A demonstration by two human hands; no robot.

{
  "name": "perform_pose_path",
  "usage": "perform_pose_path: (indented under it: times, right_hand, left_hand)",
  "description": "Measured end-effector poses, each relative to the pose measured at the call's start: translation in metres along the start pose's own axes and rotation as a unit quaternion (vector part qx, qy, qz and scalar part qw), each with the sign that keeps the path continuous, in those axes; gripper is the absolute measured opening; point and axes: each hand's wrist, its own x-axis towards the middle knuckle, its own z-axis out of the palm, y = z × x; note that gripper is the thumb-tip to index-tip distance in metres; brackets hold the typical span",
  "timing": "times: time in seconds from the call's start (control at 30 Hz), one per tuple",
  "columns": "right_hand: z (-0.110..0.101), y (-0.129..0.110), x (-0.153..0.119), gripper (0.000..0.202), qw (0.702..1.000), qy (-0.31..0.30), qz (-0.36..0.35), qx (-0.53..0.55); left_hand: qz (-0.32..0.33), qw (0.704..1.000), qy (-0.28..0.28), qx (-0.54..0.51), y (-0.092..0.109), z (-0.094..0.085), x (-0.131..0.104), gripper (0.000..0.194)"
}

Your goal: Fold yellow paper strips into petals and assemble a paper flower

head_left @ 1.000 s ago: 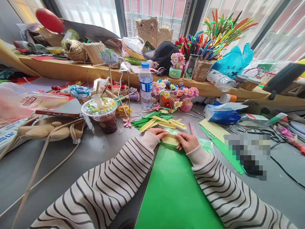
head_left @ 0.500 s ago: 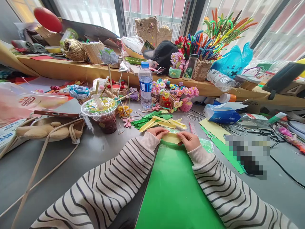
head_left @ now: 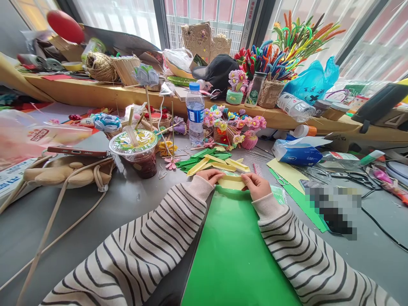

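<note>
A small folded piece of yellow paper [head_left: 232,182] is stretched between my two hands, over the far end of a green board [head_left: 239,250]. My left hand [head_left: 210,176] pinches its left end. At the right end, the thumb and fingers of my right hand [head_left: 256,185] are closed on it. Just beyond lie several folded yellow paper strips [head_left: 219,164], beside a heap of green paper strips [head_left: 194,160]. The fingertips behind the yellow paper are partly hidden.
Left of my hands stands a lidded drink cup [head_left: 135,153]; a water bottle [head_left: 195,114] stands behind the strips. To the right are a tissue pack [head_left: 298,151], small scissors [head_left: 281,180], green paper [head_left: 306,208] and a phone [head_left: 331,212]. A crowded wooden shelf [head_left: 153,93] runs along the back.
My right hand has shifted slightly right and its grip on the yellow paper has changed a little. More of the paper's face shows between the hands. My left hand is nearly still.
</note>
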Motion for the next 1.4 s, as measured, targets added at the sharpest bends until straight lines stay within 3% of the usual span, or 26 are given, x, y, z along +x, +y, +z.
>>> perform_pose_path:
  times: [0.17,0.5,0.67,0.77,0.87,1.0,1.07,1.2,1.27,1.33,1.4]
  right_hand:
    - [-0.001,0.0,0.001,0.033,1.0,0.001,0.008,0.017]
    - [0.002,-0.002,-0.001,0.037,0.999,0.013,0.013,0.031]
    - [0.001,-0.003,0.0,0.035,0.999,0.023,0.005,0.03]
    - [0.0,-0.002,0.001,0.031,0.999,0.025,-0.002,0.029]
    - [-0.001,-0.003,0.001,0.028,0.999,0.014,-0.007,0.03]
    - [0.0,-0.004,0.0,0.028,0.999,0.002,-0.02,0.039]
    - [0.001,-0.005,0.0,0.03,0.997,-0.007,-0.014,0.072]
    - [0.004,-0.006,0.0,0.045,0.99,-0.021,0.023,0.134]
    - [0.005,-0.007,-0.001,0.045,0.988,-0.055,0.033,0.137]
    - [0.005,-0.008,-0.002,0.036,0.985,-0.122,0.025,0.119]
    - [0.005,-0.008,-0.003,0.029,0.984,-0.148,0.008,0.102]
  left_hand:
    - [-0.048,0.996,0.023,-0.069,0.002,-0.001,0.001,0.014]
    - [0.016,0.998,0.047,-0.04,-0.002,0.0,0.001,0.018]
    - [0.018,0.998,0.041,-0.033,-0.001,0.001,0.001,0.022]
    - [0.029,0.999,0.023,-0.026,0.002,0.002,-0.002,0.025]
    - [0.031,0.999,-0.03,-0.006,0.003,0.003,-0.005,0.028]
    - [-0.029,0.996,-0.086,-0.011,0.004,0.003,-0.006,0.029]
    - [-0.044,0.995,-0.072,-0.044,0.005,0.003,-0.005,0.028]
    - [-0.047,0.991,0.018,-0.122,0.009,-0.001,-0.003,0.029]
    - [-0.055,0.987,0.037,-0.149,0.011,-0.002,-0.002,0.029]
    - [-0.063,0.984,0.016,-0.167,0.011,-0.002,-0.003,0.028]
    - [-0.067,0.983,-0.037,-0.168,0.009,-0.001,-0.004,0.026]
